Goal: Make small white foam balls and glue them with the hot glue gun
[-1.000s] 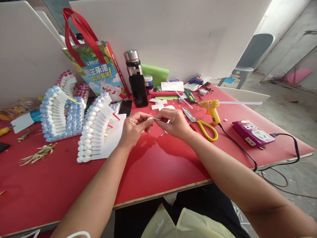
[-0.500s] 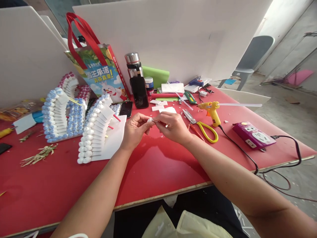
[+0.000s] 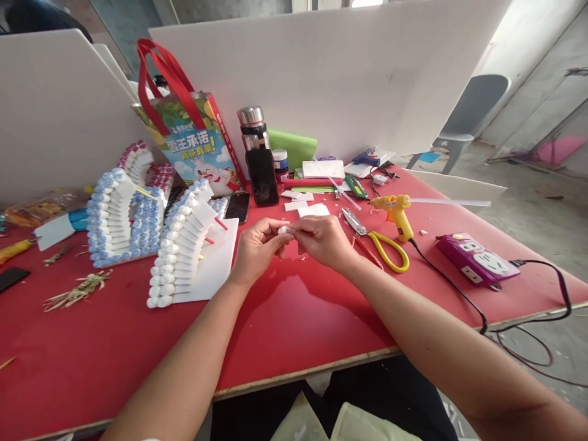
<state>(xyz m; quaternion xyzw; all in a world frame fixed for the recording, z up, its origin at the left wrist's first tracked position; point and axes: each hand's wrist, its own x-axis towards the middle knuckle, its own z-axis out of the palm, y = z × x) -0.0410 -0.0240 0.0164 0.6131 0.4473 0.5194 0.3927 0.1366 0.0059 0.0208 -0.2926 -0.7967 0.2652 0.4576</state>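
My left hand (image 3: 256, 248) pinches a small white rounded piece (image 3: 283, 230) between thumb and forefinger above the red table (image 3: 303, 331). From the other side my right hand (image 3: 321, 241) meets it, thumb and fingers pressed together at the same piece. Its exact kind is too small to make out. Left of my hands stands a curved white foam-like model (image 3: 184, 239) edged with rows of white round pieces, on a white sheet (image 3: 215, 269). Behind it is a similar model (image 3: 122, 214) with blue-and-white pieces.
At right lie yellow-handled pliers (image 3: 388, 248), a yellow glue gun (image 3: 397, 217) and a purple power strip (image 3: 478, 260) with its cord. A phone (image 3: 263, 177) leans on a steel flask (image 3: 252, 122) beside a colourful bag (image 3: 197, 144). White boards (image 3: 321, 79) stand behind.
The view has shifted slightly, so the table things appear a little lower and to the right. Both hands stay together at the small white piece, with the right fingertips closer over it.
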